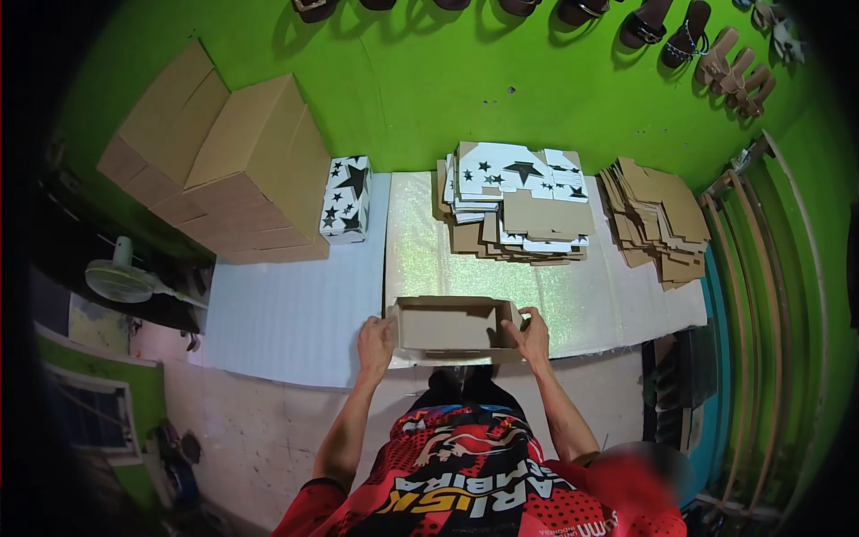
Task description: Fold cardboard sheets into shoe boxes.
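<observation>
An open brown cardboard box (447, 344) sits at the front edge of the table, its inside bare and facing up. My left hand (376, 345) is closed on its left end, fingers against the outer wall. At the other end, my right hand (531, 336) grips the right wall, with the thumb at the inner side and the fingers outside. Behind the box lies a pile of flat cardboard blanks (523, 215), some white with black stars, some plain brown.
Stacked brown boxes (259, 170) stand at the back left, beside a white star-patterned box (345, 199). More flat brown cardboard (653, 219) lies at the back right. Sandals (644, 27) hang on the green wall. A fan (121, 279) is at far left, a wooden rack (747, 233) at right.
</observation>
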`<move>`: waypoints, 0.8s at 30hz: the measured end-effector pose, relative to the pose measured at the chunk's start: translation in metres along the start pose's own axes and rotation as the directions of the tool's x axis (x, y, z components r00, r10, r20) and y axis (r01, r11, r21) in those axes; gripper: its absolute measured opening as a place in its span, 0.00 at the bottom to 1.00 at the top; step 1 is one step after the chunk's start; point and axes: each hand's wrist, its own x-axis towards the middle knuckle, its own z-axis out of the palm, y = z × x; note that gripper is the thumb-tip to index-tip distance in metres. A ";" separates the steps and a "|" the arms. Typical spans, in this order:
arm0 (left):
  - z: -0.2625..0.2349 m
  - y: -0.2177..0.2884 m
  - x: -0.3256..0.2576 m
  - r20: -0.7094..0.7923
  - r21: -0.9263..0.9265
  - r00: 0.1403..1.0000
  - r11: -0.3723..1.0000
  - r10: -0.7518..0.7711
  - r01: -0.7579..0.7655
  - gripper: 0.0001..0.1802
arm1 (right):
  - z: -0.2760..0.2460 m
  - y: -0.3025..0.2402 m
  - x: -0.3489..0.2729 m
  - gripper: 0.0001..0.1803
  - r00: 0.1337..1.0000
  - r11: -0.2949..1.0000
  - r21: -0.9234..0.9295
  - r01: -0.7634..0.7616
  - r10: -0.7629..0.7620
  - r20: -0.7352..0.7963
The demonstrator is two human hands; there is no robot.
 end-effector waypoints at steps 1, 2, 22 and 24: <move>0.003 0.003 0.005 0.122 -0.126 0.986 0.984 -0.111 0.126 0.16 | 0.002 0.002 0.005 0.25 0.998 1.000 -0.016 -0.024 0.025 0.057; 0.006 0.006 0.010 0.256 -0.232 0.945 0.937 -0.202 0.262 0.16 | 0.005 0.004 0.008 0.26 0.993 0.999 -0.011 -0.030 0.031 0.113; 0.058 0.028 0.061 0.258 -0.478 0.895 0.757 -0.364 0.446 0.42 | 0.023 -0.034 0.061 0.35 0.995 0.985 0.166 -0.055 0.040 0.095; 0.069 0.028 0.062 0.392 -0.464 0.781 0.628 -0.486 0.624 0.39 | 0.035 -0.036 0.066 0.41 0.986 0.969 0.183 -0.167 0.163 0.036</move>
